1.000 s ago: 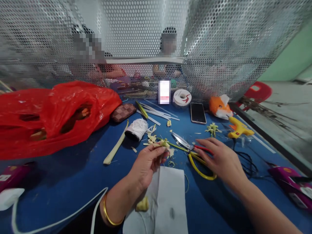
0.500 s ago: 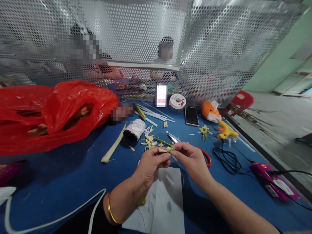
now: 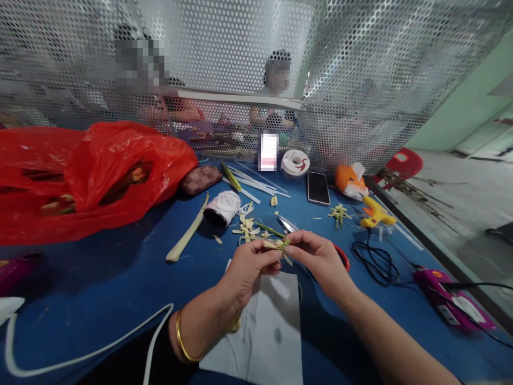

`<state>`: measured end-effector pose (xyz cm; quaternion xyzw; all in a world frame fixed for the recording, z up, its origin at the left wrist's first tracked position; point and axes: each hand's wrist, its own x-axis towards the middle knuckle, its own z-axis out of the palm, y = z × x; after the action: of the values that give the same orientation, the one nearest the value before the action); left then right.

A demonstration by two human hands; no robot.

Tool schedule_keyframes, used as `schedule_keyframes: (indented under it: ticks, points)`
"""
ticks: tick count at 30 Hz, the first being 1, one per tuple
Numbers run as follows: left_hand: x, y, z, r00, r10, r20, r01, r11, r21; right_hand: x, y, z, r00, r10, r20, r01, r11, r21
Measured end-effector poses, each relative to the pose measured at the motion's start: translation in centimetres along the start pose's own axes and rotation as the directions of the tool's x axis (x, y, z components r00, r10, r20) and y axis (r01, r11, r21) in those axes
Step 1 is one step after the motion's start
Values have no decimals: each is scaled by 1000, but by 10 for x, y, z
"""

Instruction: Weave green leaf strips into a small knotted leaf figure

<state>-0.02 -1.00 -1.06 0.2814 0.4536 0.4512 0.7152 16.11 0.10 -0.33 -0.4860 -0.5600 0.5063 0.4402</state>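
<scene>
Head view: my left hand (image 3: pixel 249 266) and right hand (image 3: pixel 321 263) pinched a leafy piece (image 3: pixel 276 245), seemingly unfinished; far right, a spiky bundle (image 3: pixel 339 215) looked done!

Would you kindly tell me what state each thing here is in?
Left hand, pinching plant piece
Right hand, pinching the same piece
Scissors, lying down, partly hidden
Phone, lying flat, screen dark
Red bag, open, contents showing
Glue gun, set down
Orange pack, white tissue sticking out
Paper, creased
</scene>
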Motion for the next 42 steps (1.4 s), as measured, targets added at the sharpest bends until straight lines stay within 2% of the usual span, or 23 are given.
schedule_keyframes:
  ticks: [4, 10, 14, 16, 19, 28, 32, 36, 39, 42]
  points:
    - [0, 1, 0, 999, -36, 1, 36, 999, 4, 0, 2, -1, 1000, 10, -19, -10, 1000, -27]
    - [0, 1, 0, 998, -59, 22, 59, 998, 3, 3, 2, -4, 997, 25, -76, -19, 997, 72]
    - [1, -2, -1, 997, -67, 47, 65, 997, 39, 4, 2, -4, 999, 43, -17, -42, 998, 51]
    - [2, -4, -1, 996, -76, 57, 70, 993, 99, 5, 3, -4, 998, 62, -24, -60, 996, 72]
    - [3, -5, 0, 997, -38, 66, 26, 982, 185, 6, 5, -4, 994, 103, -29, -98, 985, 142]
    - [0, 0, 7, 990, 115, 85, -131, 965, 225, 6, 3, -3, 990, 133, 48, -140, 962, 233]
    - [3, -5, 6, 991, 103, 83, -119, 968, 223, 8, 7, -9, 999, 29, -27, -29, 999, -15]
    - [5, -2, 5, 996, 81, -46, -67, 967, 246, 14, 7, -36, 978, -102, -180, 54, 966, -254]
    - [4, 2, 4, 996, 62, -66, -41, 956, 291, 27, 2, -69, 931, -219, -291, 68, 889, -453]
    - [3, 3, 4, 997, 56, -56, -37, 955, 295, 49, -6, -103, 902, -278, -331, 3, 770, -638]
